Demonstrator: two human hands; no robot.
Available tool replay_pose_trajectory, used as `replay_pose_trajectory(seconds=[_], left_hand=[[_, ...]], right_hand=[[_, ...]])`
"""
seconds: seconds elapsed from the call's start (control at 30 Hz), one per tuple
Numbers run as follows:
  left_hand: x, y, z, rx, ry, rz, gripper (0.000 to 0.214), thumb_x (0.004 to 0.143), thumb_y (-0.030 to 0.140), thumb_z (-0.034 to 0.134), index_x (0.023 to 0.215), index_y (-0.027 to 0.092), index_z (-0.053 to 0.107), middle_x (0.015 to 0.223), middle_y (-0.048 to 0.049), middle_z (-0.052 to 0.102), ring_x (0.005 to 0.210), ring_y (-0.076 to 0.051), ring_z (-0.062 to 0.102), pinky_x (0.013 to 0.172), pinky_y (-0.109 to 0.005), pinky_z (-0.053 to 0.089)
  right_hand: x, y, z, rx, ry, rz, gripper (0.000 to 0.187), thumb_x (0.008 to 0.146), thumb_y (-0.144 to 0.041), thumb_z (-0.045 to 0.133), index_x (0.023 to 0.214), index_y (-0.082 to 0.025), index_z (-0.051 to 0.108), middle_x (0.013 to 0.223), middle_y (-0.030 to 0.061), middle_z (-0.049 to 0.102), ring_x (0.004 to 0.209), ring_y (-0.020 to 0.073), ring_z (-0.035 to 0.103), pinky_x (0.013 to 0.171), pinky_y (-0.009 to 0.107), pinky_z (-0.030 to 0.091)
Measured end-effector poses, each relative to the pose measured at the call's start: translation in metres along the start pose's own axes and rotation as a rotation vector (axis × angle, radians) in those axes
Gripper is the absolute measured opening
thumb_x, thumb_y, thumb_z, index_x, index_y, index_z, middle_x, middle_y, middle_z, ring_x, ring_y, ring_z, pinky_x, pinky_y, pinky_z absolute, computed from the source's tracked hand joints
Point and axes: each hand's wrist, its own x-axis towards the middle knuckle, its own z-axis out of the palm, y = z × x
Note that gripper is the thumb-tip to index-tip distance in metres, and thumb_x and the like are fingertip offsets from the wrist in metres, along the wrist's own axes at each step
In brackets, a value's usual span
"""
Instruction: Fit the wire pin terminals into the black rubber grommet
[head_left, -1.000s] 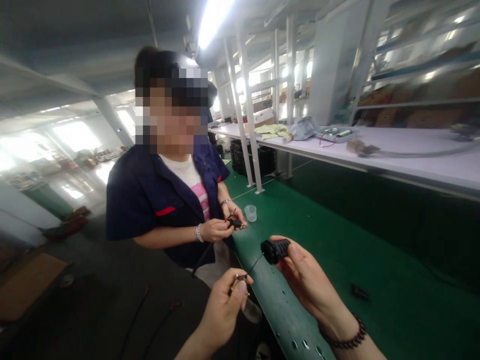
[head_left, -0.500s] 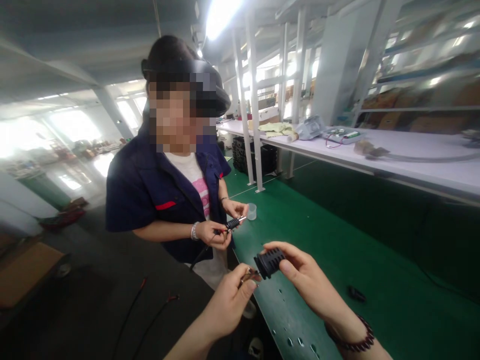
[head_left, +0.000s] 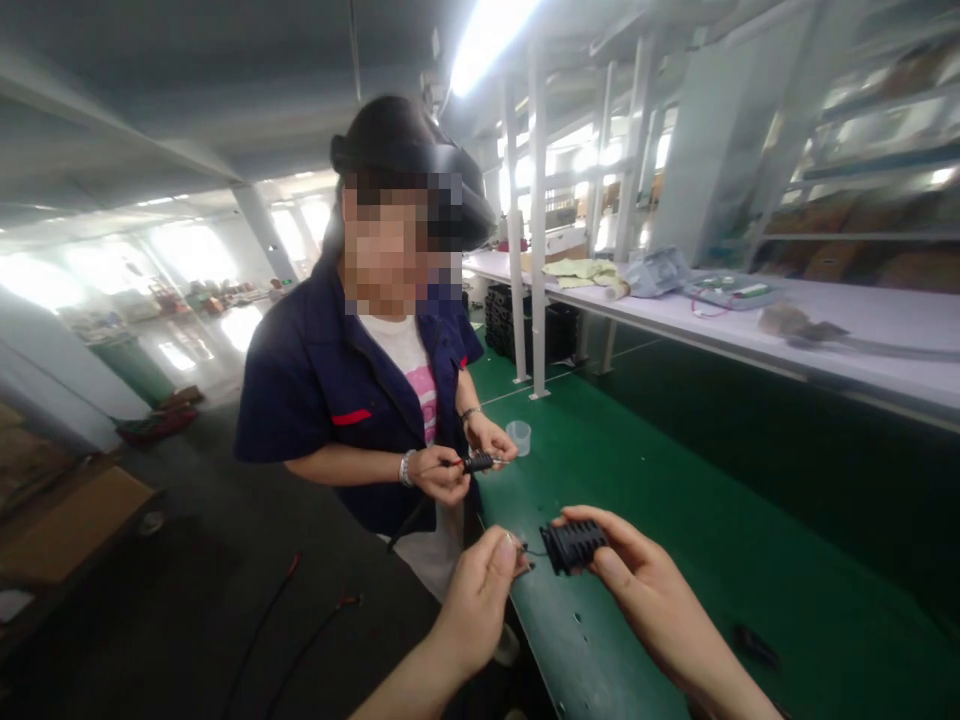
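My right hand (head_left: 645,580) is closed around a black ribbed cable sleeve (head_left: 576,546), thumb and fingers on its far end. It is held over the green tabletop, tilted slightly. From the sleeve's near end a thin dark wire (head_left: 535,552) runs to my left hand (head_left: 480,590), whose thumb and fingers pinch it. What else lies between those fingertips is too small to make out. Across from me, a co-worker's hands (head_left: 442,478) hold a similar, smaller-looking black ribbed sleeve (head_left: 478,463) with a reddish wire.
A clear plastic cup (head_left: 518,438) stands on the green table (head_left: 600,440) near the co-worker. A small black part (head_left: 756,645) lies at right. White posts (head_left: 538,220) carry a raised shelf (head_left: 885,310) holding cloth and electronics. Dark cables (head_left: 262,625) hang at lower left.
The view has swung left, so the scene sits further right. My hands are slightly further apart, and more wire shows between the sleeve and my left fingertips.
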Motion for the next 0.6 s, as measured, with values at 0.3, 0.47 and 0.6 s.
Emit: replay_pose_trajectory(seconds=[0.3,0.47,0.6], left_hand=[[0.007,0.001,0.005,0.084,0.168,-0.003,0.054,0.080,0.071,0.029,0.065,0.019,0.036,0.060,0.0037,0.034,0.056,-0.010,0.033,0.054,-0.022,0.032],[0.012,-0.004,0.005,0.102,0.223,-0.009,0.052,0.082,0.068,0.029,0.066,0.019,0.037,0.061,0.0033,0.036,0.057,-0.011,0.035,0.056,-0.022,0.032],[0.014,-0.005,0.006,0.124,0.202,-0.010,0.049,0.084,0.064,0.029,0.065,0.019,0.037,0.061,0.0031,0.037,0.058,-0.011,0.035,0.056,-0.023,0.031]], right_hand=[[-0.006,-0.007,0.004,0.100,-0.036,0.054,0.045,0.064,-0.051,0.073,0.096,-0.020,0.070,0.101,0.0137,0.070,0.092,0.0270,0.065,0.082,0.038,0.053],[-0.006,-0.002,0.005,0.093,-0.030,0.054,0.040,0.065,-0.045,0.075,0.096,-0.021,0.070,0.103,0.0123,0.070,0.095,0.0272,0.065,0.083,0.038,0.054],[-0.003,0.004,0.007,-0.012,0.078,0.027,0.037,0.066,-0.042,0.073,0.097,-0.021,0.070,0.106,0.0117,0.069,0.097,0.0267,0.064,0.086,0.038,0.052]])
